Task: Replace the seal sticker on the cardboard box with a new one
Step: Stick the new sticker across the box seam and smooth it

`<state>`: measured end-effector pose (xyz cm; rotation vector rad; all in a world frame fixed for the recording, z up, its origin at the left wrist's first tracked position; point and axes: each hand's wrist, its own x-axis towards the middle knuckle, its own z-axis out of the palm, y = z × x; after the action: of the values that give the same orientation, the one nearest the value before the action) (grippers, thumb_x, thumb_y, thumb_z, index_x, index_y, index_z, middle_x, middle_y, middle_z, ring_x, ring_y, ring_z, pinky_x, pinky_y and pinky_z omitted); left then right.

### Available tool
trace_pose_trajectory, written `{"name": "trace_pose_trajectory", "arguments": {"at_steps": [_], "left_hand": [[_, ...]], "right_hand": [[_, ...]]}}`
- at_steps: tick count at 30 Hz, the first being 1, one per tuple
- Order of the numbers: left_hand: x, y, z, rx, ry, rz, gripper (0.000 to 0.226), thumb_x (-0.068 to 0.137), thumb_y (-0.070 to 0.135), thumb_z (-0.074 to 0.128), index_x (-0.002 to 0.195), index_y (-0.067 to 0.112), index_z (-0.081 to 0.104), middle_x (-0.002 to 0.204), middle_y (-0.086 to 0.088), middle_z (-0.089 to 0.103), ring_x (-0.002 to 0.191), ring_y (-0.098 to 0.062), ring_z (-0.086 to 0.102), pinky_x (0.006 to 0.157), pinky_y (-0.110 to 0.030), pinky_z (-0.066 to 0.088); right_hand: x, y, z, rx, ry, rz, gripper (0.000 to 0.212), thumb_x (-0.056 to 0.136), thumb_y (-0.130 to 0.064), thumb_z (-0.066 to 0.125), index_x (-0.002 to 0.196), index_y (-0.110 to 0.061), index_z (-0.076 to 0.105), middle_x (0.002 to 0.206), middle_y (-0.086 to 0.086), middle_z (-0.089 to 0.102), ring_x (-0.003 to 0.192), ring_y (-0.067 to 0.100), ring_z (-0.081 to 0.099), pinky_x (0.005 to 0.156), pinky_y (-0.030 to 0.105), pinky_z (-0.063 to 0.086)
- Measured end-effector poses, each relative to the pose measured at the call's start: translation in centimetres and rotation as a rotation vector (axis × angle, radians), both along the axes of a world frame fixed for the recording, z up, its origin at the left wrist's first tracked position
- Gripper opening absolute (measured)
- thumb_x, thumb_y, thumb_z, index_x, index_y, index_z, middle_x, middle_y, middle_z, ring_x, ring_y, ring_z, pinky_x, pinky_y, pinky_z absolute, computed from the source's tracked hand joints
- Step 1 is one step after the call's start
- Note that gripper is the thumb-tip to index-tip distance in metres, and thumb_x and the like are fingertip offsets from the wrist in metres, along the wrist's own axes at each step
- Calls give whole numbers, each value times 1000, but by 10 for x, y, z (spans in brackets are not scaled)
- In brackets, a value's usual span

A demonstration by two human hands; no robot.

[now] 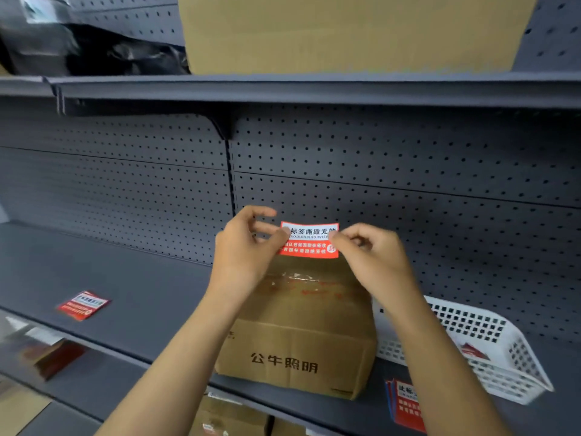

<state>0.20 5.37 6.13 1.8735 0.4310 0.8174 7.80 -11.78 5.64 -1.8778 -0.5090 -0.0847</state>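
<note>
Both hands, left hand (248,247) and right hand (371,256), are pinching the new sticker's (309,240) ends, holding it level across mid-frame, directly above the box's (301,335) torn seal.

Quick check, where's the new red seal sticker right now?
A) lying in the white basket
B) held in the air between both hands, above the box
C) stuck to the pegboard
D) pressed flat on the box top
B: the left hand and right hand pinch the red sticker by its ends above the cardboard box, whose top shows only torn red residue.
</note>
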Motion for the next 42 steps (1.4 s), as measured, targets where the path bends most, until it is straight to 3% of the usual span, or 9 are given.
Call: {"name": "trace_pose_trajectory", "arguments": {"at_steps": [3,6,11,19,25,32,36,39,42], "left_hand": [[7,16,-8,42,82,-6,26,85,24,76,107,28,63,81,9,77,61,11,61,57,-10,47],[13,28,-17,45,145,-36,29,84,25,77,110,28,63,80,10,76,76,3,67,64,-19,51],[21,41,-35,50,221,-59,28,84,24,76,108,31,63,77,11,76,84,-3,70,82,-36,59],[26,45,-44,95,311,-85,21,84,24,76,98,33,64,80,9,75,87,-6,69,76,-29,57],[27,45,-47,133,359,-96,29,82,20,77,101,35,60,80,8,76,85,-13,73,86,-37,59],[27,42,-50,204,368,-74,30,81,18,77,106,31,65,81,7,75,84,-14,72,93,-39,55],[30,42,-52,237,385,-57,29,80,14,73,105,29,67,78,8,72,85,-13,68,80,-28,52],[34,42,-54,273,408,-56,26,80,13,73,100,29,68,76,8,71,78,-9,64,61,-19,43],[37,42,-55,284,410,-55,23,80,12,74,97,28,69,76,8,71,77,-7,64,56,-14,39]], "right_hand": [[3,17,-11,-97,0,-42,25,93,-37,67,83,-16,75,76,-2,72,71,6,65,57,19,46],[13,31,-29,-189,23,-109,27,88,-48,67,80,-23,74,81,-10,73,93,16,68,74,31,60],[20,43,-43,-271,38,-226,32,76,-59,62,63,-30,69,75,-18,69,110,22,59,89,44,56],[14,45,-49,-378,52,-270,26,88,-45,64,73,-27,75,78,-24,60,124,23,43,108,47,38],[14,46,-53,-441,55,-265,24,89,-46,65,76,-30,76,73,-29,50,122,20,39,89,34,21],[15,47,-60,-474,-28,-299,23,88,-46,66,73,-31,76,71,-28,46,105,15,34,86,34,23],[13,48,-61,-560,-58,-327,24,87,-49,66,73,-32,75,89,-14,56,119,24,41,84,33,19],[13,49,-62,-584,-65,-326,28,87,-51,66,63,-36,67,94,-12,63,118,25,42,84,33,19],[13,50,-63,-589,-80,-333,32,86,-51,66,58,-35,62,93,-11,69,115,25,44,84,34,21]]}}
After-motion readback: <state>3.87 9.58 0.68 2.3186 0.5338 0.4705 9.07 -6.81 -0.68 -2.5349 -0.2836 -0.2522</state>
